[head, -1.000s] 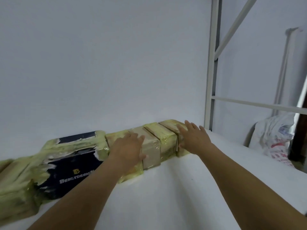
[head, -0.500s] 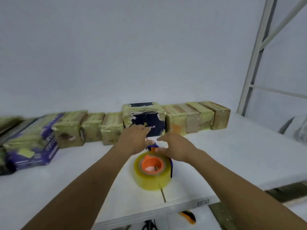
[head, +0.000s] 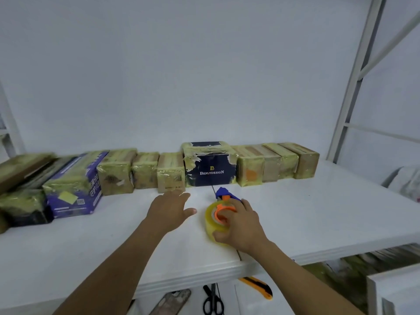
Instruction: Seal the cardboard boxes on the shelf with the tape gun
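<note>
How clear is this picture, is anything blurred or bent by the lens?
Head view: sharp in the middle, the lettering on the dark blue box reads cleanly; the lower right corner under the shelf smears into streaks; the white post at right leans, likely wide-angle bend; light is flat and soft, hardly any shadow around the right hand gripping the tape roll.

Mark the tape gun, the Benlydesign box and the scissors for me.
tape gun (head: 221, 193): head view, on its blue front end.
Benlydesign box (head: 211, 171): head view, dark front face at the logo.
scissors (head: 211, 295): head view, near the pivot.
</note>
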